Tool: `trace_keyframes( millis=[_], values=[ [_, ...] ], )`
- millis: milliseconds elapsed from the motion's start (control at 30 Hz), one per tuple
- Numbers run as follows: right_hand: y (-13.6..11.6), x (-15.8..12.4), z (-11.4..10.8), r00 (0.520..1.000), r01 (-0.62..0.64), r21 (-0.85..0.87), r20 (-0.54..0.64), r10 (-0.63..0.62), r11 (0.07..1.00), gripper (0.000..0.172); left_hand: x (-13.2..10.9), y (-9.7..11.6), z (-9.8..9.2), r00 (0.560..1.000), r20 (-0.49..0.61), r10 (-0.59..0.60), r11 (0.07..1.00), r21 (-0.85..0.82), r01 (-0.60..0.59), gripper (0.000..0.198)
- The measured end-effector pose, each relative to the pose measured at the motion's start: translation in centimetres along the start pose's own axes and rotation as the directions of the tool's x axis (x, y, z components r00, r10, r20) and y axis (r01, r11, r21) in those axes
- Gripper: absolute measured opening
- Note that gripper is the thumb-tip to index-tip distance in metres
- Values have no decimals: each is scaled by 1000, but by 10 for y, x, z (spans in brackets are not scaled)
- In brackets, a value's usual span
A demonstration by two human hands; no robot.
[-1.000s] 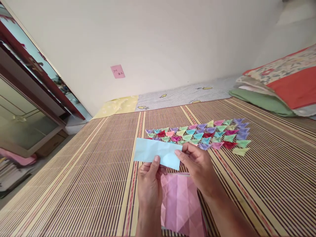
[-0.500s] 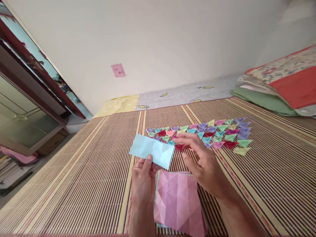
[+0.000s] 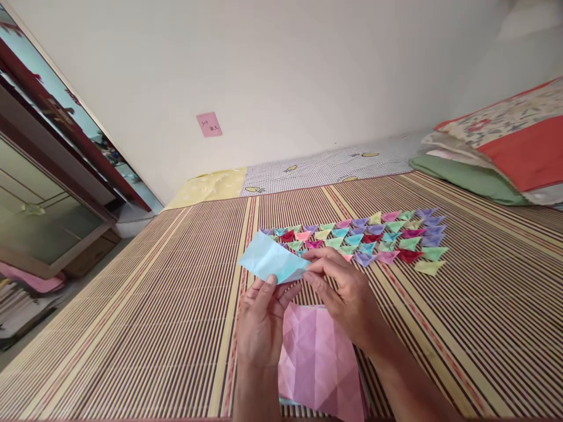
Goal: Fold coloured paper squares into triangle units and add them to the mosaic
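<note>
A light blue sheet of paper point(image 3: 269, 259), folded into a strip, is held up above the striped mat. My left hand point(image 3: 264, 316) grips its lower edge, thumb on the front and fingers behind. At the strip's right end, my right hand point(image 3: 345, 293) pinches the corner between thumb and fingertips. Below the hands lies a stack of creased paper sheets point(image 3: 316, 363), a pink one on top; my wrists cover part of its sides. Beyond the hands, several rows of small folded paper boats point(image 3: 372, 239) in many colours stand on the mat, some hidden behind the blue paper and right hand.
The striped bamboo mat point(image 3: 145, 305) covers the bed surface up to the wall. Folded bedding point(image 3: 505, 152) is piled at the far right. A pink note point(image 3: 209, 124) is stuck on the wall. A cabinet point(image 3: 39, 205) and doorway are on the left.
My right hand has moved left and closed on the right end of the blue paper. That end now bends, and the strip has tilted slightly. The left hand keeps its grip.
</note>
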State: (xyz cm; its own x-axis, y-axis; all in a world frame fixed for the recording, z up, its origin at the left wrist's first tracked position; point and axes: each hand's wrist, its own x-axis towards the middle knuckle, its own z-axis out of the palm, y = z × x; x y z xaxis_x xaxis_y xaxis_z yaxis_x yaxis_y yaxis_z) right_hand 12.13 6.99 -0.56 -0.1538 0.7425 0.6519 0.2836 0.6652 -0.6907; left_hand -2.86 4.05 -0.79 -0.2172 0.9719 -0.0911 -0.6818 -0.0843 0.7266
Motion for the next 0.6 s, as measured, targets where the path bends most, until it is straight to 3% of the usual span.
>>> trace_keyframes(
  millis=[300,600],
  values=[
    [-3,-3,3,986,-119,-81,-124,108,990,23,-3,-10,10,998,53,17,999,34,-19,27],
    [-7,-4,7,988,-107,-95,-126,94,990,22,-6,-19,18,996,-74,40,999,-18,-42,35]
  ],
)
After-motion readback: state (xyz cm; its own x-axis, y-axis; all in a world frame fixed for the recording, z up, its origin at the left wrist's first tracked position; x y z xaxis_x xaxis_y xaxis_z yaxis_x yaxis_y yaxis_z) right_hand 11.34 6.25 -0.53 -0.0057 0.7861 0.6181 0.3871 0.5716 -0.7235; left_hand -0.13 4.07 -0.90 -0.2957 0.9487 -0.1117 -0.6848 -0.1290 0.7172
